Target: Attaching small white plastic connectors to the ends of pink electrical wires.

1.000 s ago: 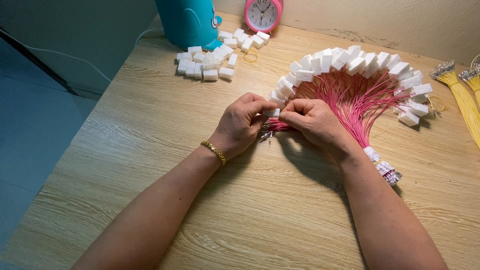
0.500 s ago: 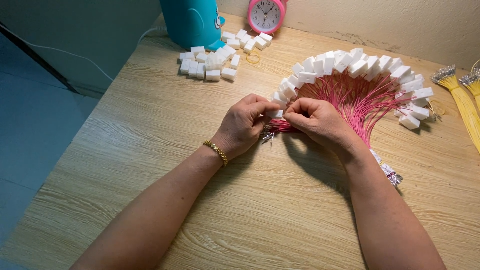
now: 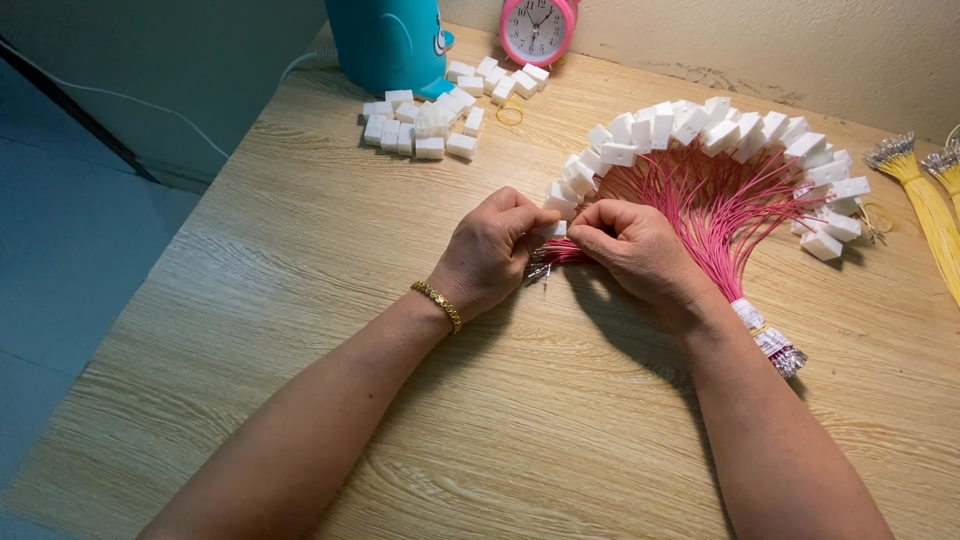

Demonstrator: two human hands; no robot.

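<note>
Left hand [image 3: 490, 255] and right hand [image 3: 630, 245] pinch one white connector housing [image 3: 552, 229] between fingertips, steadying it where the fanned pink wires [image 3: 715, 205] converge on the tabletop [image 3: 300, 260]

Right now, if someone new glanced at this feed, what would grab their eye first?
Probably the fan of pink wires tipped with white connector blocks, spread across the wooden table right of centre. At its near edge, the left hand and right hand pinch one white block between their fingertips. A pink alarm clock and a teal container stand at the far edge.
</note>
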